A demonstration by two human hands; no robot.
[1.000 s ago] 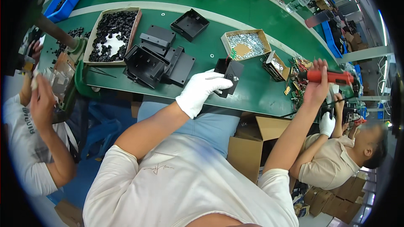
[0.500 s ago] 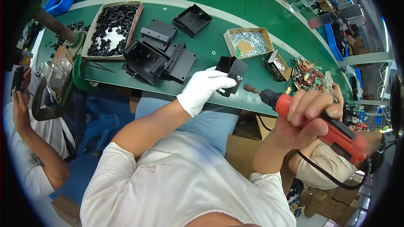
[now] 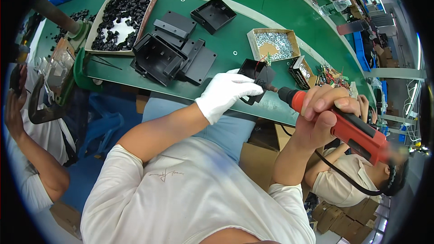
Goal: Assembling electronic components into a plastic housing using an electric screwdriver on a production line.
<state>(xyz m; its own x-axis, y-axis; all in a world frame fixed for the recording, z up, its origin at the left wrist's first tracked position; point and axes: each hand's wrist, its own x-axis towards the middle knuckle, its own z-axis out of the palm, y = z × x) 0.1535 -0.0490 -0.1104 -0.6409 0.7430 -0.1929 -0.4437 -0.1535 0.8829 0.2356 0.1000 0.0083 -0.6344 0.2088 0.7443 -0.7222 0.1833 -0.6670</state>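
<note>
My left hand [image 3: 229,94], in a white glove, grips a small black plastic housing [image 3: 249,68] at the table's near edge. A small green circuit board [image 3: 268,58] with a red wire shows at the housing's top. Bare, my right hand [image 3: 323,110] is wrapped round a red and black corded electric screwdriver [image 3: 359,136]. Its socket tip [image 3: 271,88] meets the housing's side face, next to my left fingertips; the fastener there is hidden by the tip.
Black housings [image 3: 158,58] and an open black case [image 3: 213,15] lie left and beyond. Cardboard trays hold black caps [image 3: 121,13] and metal nuts or washers [image 3: 275,45]. A small box [image 3: 302,72] and wired boards [image 3: 332,77] are at right. Co-workers sit on both sides.
The screwdriver has moved left, so its tip now meets the housing where a shiny fastener showed before. The view has shifted slightly.
</note>
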